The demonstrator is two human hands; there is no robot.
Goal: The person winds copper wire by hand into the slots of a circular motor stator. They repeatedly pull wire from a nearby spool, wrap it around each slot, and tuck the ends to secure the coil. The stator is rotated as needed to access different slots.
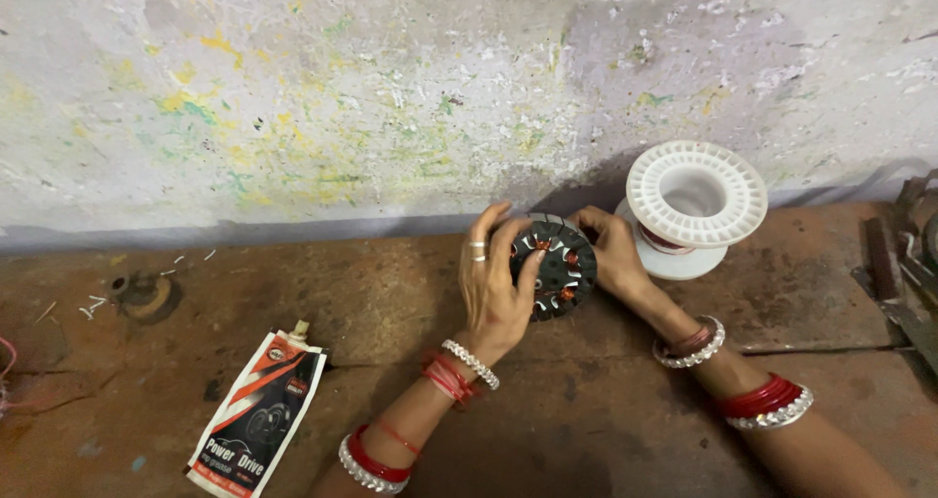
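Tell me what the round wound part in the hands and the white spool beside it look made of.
Round dark wound part: apparently metal, with glossy reddish-orange coils, probably copper wire. White ribbed spool: looks like moulded matte plastic, with evenly ribbed flanges.

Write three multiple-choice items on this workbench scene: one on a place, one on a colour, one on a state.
1. Where does the pouch lie?
A. on the spool
B. on the bench, to the picture's left of the left forearm
C. against the wall

2. What colour is the spool?
A. white
B. green
C. black

3. How is the round wound disc held?
A. lying untouched
B. by the left hand only
C. between the left hand and right hand

Answers: 1 B, it lies flat on the brown bench near that arm. 2 A, its flanges are white. 3 C, fingers of both hands wrap its edges.
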